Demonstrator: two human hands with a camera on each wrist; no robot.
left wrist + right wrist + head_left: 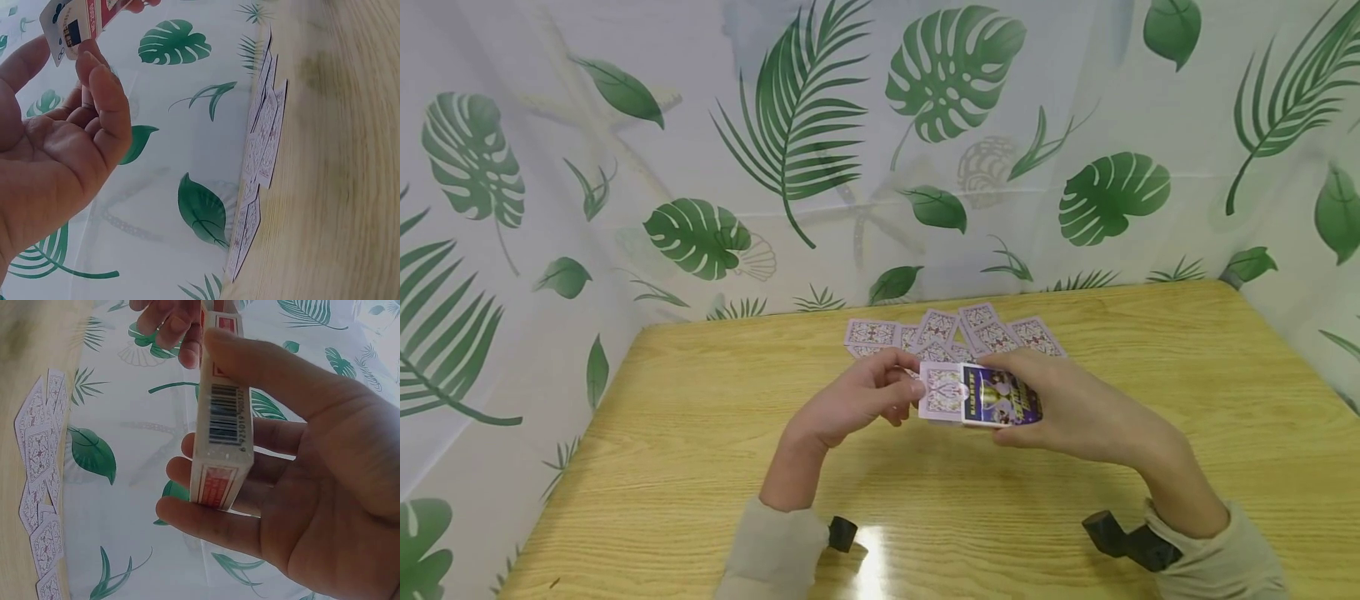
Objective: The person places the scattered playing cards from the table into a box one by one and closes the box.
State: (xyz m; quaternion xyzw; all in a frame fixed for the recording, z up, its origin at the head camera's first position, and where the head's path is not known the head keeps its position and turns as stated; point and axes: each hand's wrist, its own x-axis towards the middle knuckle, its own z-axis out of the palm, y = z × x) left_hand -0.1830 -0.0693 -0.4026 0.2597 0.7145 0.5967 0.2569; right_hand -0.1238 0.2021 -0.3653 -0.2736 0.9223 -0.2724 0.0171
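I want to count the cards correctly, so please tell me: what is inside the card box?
A card, patterned back up, sticks out of the card box. Whatever lies deeper is covered by the box, so no count is possible.

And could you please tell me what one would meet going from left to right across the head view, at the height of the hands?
Left hand, cards sticking out of the box, printed card box, right hand.
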